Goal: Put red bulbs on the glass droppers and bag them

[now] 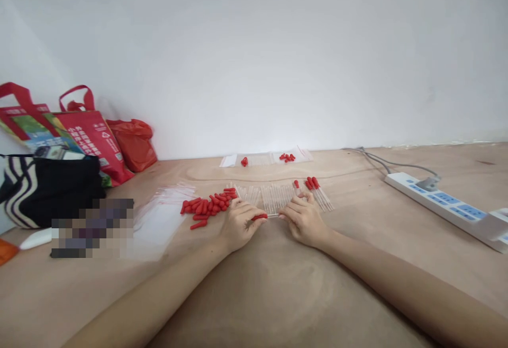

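Observation:
My left hand (240,225) pinches a red rubber bulb (260,216) between thumb and fingers. A thin clear glass dropper tube (273,215) runs level from the bulb to my right hand (305,220), whose fingers are closed on its other end. Whether the tube sits inside the bulb, I cannot tell. Just beyond my hands lies a row of loose clear tubes (275,195). A pile of red bulbs (206,205) is left of my left hand. Several droppers with red bulbs on them (317,190) lie beyond my right hand.
Clear zip bags (159,215) are stacked on the wooden table (254,295) at left. Farther back, bags (260,159) hold tubes and red bulbs near the wall. A white power strip (444,205) with a grey cable stands right; red shopping bags (95,136) and a black bag (51,189) stand left.

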{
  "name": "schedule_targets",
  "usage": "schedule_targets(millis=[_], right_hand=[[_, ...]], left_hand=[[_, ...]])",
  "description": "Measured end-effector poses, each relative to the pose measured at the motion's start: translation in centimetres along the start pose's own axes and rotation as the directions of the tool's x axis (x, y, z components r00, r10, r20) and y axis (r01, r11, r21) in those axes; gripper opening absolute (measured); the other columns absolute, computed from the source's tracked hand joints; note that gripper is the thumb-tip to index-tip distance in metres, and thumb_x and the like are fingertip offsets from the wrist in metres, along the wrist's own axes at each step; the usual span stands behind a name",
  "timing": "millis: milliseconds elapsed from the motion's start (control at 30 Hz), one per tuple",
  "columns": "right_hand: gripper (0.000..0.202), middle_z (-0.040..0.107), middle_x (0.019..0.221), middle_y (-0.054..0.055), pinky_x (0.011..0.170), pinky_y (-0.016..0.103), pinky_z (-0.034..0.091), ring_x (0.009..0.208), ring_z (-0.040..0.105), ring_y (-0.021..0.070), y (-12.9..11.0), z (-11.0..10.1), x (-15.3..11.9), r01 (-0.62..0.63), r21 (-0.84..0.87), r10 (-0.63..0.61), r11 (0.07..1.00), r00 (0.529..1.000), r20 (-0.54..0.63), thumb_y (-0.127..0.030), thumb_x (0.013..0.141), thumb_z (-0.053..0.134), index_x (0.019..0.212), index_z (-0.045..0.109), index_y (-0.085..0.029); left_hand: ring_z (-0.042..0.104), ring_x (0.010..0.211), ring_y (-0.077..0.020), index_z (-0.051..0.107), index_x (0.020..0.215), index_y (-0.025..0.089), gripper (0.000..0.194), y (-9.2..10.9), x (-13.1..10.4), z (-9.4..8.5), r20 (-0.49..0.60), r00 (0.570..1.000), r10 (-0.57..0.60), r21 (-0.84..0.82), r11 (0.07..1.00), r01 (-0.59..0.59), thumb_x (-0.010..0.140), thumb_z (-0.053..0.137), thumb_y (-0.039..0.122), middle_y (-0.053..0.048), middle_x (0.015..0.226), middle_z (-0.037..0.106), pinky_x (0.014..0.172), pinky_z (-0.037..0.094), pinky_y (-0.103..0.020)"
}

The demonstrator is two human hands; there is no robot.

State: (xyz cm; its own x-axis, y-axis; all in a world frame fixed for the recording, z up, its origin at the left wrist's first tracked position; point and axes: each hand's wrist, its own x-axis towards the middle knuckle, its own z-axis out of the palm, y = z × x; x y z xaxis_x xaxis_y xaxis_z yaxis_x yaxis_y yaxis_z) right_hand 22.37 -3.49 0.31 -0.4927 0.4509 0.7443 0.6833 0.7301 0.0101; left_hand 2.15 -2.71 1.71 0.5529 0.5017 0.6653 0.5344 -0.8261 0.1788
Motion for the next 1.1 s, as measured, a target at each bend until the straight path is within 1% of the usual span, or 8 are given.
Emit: schedule_targets(millis=[367, 600, 700, 767, 867, 900, 967, 1100], right_hand=[[0.023, 0.057, 0.061, 0.001, 0.077, 0.034, 0.020, 0.066, 0.042, 0.0126, 0.1, 0.2, 0.1, -0.027, 0.011, 0.025, 1.000, 0.991, 0.134, -0.018, 0.083, 0.040, 0.069, 0.057, -0.016], [0.021, 0.060, 0.072, 0.002, 0.077, 0.036, 0.018, 0.074, 0.043, 0.0146, 0.7, -1.0, 1.1, 0.103, -0.156, -0.064, 0.982, 0.969, 0.237, -0.022, 0.084, 0.043, 0.072, 0.060, -0.020], [0.023, 0.061, 0.072, 0.004, 0.073, 0.034, 0.019, 0.077, 0.045, 0.0164, 2.2, -1.4, 1.3, -0.035, -0.261, 0.099, 0.965, 0.967, 0.236, -0.021, 0.083, 0.042, 0.070, 0.061, -0.019], [0.025, 0.062, 0.075, 0.006, 0.070, 0.033, 0.020, 0.078, 0.047, 0.0177, 3.6, -1.7, 1.3, -0.277, -0.327, 0.347, 0.904, 0.920, 0.181, -0.024, 0.083, 0.041, 0.069, 0.061, -0.018], [0.031, 0.063, 0.074, 0.006, 0.067, 0.032, 0.021, 0.076, 0.051, 0.0191, 5.4, -2.3, 1.2, -0.575, -0.364, 0.654, 0.732, 0.743, 0.141, -0.031, 0.084, 0.036, 0.073, 0.062, -0.019], [0.032, 0.064, 0.072, 0.006, 0.067, 0.032, 0.022, 0.076, 0.052, 0.0198, 5.8, -2.3, 1.1, -0.623, -0.370, 0.705, 0.689, 0.693, 0.147, -0.034, 0.084, 0.035, 0.076, 0.062, -0.019], [0.035, 0.064, 0.072, 0.006, 0.069, 0.033, 0.023, 0.077, 0.054, 0.0215, 6.2, -2.1, 0.8, -0.662, -0.390, 0.756, 0.640, 0.634, 0.164, -0.040, 0.083, 0.032, 0.082, 0.062, -0.020], [0.030, 0.064, 0.075, 0.008, 0.075, 0.036, 0.024, 0.080, 0.056, 0.0229, 6.4, -0.9, 0.1, -0.653, -0.449, 0.781, 0.610, 0.593, 0.197, -0.034, 0.083, 0.033, 0.091, 0.057, -0.017]], left_hand=[[0.056, 0.068, -0.0131, 0.060, 0.077, 0.019, 0.015, 0.3, 0.0, 0.1, 0.039, 0.999, 0.007, 0.019, 1.000, -0.007, 0.083, 0.049, 0.026, 0.001, 0.071, 0.066, 0.080, 0.028, -0.035], [0.056, 0.077, -0.0159, 0.061, 0.087, 0.024, 0.012, -0.1, 0.0, -0.1, 0.059, 0.996, -0.066, 0.124, 0.991, 0.058, 0.082, 0.051, 0.029, 0.001, 0.079, 0.066, 0.085, 0.025, -0.037], [0.052, 0.091, -0.0216, 0.053, 0.107, 0.022, 0.032, -0.5, -0.2, -0.4, 0.012, 0.984, -0.175, 0.187, 0.967, 0.170, 0.077, 0.056, 0.033, -0.005, 0.098, 0.062, 0.085, 0.026, -0.039], [0.051, 0.095, -0.0239, 0.046, 0.114, 0.019, 0.042, -0.7, -0.3, -0.5, 0.004, 0.966, -0.257, 0.198, 0.947, 0.252, 0.075, 0.057, 0.032, -0.008, 0.105, 0.058, 0.085, 0.028, -0.040], [0.050, 0.095, -0.0245, 0.046, 0.112, 0.019, 0.040, -0.9, -0.4, -0.5, 0.050, 0.948, -0.315, 0.200, 0.933, 0.299, 0.074, 0.056, 0.026, -0.007, 0.103, 0.058, 0.084, 0.029, -0.041], [0.050, 0.096, -0.0246, 0.047, 0.111, 0.020, 0.038, -0.9, -0.5, -0.5, 0.066, 0.945, -0.319, 0.204, 0.932, 0.300, 0.074, 0.056, 0.025, -0.006, 0.103, 0.057, 0.084, 0.028, -0.041], [0.049, 0.097, -0.0245, 0.048, 0.109, 0.021, 0.036, -0.9, -0.4, -0.4, 0.085, 0.943, -0.322, 0.209, 0.931, 0.299, 0.074, 0.056, 0.023, -0.006, 0.103, 0.057, 0.084, 0.028, -0.041], [0.049, 0.097, -0.0243, 0.050, 0.105, 0.021, 0.032, -0.9, -0.3, -0.4, 0.091, 0.932, -0.350, 0.220, 0.920, 0.324, 0.074, 0.056, 0.023, -0.005, 0.102, 0.056, 0.084, 0.027, -0.042]])
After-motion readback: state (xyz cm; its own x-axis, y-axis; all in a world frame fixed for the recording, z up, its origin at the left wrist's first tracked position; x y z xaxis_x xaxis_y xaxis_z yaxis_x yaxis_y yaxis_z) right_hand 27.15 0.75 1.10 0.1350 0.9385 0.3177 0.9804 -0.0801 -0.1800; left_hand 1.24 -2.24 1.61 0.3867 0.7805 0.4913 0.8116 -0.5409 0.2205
